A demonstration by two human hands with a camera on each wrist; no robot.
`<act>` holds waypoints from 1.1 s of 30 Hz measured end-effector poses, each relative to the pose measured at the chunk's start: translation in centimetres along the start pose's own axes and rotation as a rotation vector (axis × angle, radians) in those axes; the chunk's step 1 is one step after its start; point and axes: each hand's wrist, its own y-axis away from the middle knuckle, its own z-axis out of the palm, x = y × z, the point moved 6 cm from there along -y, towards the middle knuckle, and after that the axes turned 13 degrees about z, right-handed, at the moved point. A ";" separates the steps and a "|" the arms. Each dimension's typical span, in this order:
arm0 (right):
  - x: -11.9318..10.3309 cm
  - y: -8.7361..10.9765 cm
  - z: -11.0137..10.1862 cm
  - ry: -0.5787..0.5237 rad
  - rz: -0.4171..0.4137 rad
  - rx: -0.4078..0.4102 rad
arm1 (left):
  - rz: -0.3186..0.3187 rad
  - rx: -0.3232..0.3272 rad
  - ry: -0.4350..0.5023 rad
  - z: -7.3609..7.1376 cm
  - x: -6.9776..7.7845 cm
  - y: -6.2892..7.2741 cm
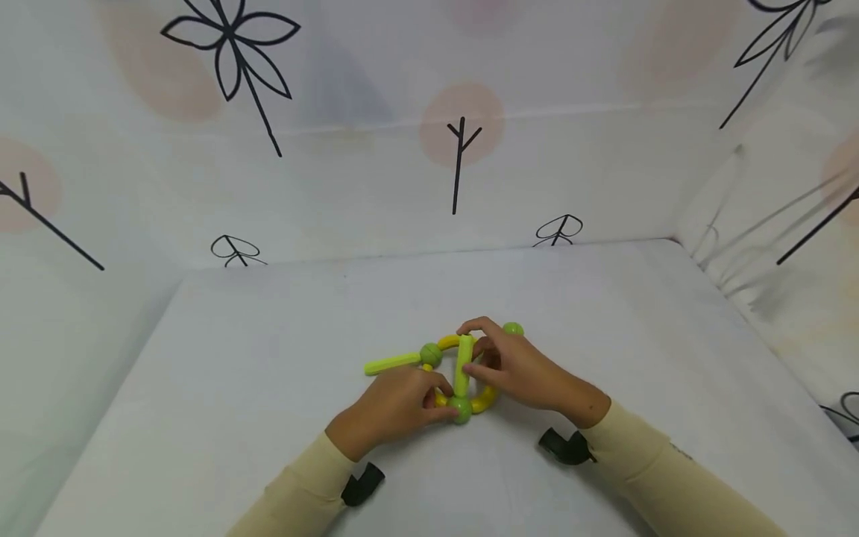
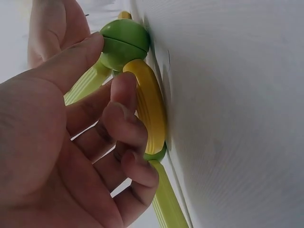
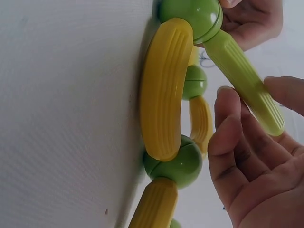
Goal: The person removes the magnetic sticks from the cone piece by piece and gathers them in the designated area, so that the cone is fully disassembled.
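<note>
Curved yellow rods (image 3: 166,90) and green balls (image 3: 175,162) are joined into a ring lying on the white surface. At the ring's near side, my left hand (image 1: 396,403) pinches a green ball (image 1: 460,409) between thumb and fingers. A straight light-green rod (image 1: 463,365) rises from that ball, its lower end against it. My right hand (image 1: 520,369) holds this rod near its free end, thumb on one side and fingers on the other. Another light-green rod (image 1: 392,363) sticks out leftward from the ball (image 1: 431,354) at the ring's left. My hands hide parts of the ring.
White cloth covers the table (image 1: 268,321). Behind it stands a white backdrop (image 1: 376,186) printed with black plant drawings and pale circles. A further green ball (image 1: 513,328) shows just beyond the right hand. Dark wrist mounts (image 1: 567,447) hang by both sleeves.
</note>
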 end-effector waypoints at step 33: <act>-0.4 0.3 0.5 -0.089 -0.012 -0.037 | 0.019 -0.017 0.032 0.6 0.7 -0.1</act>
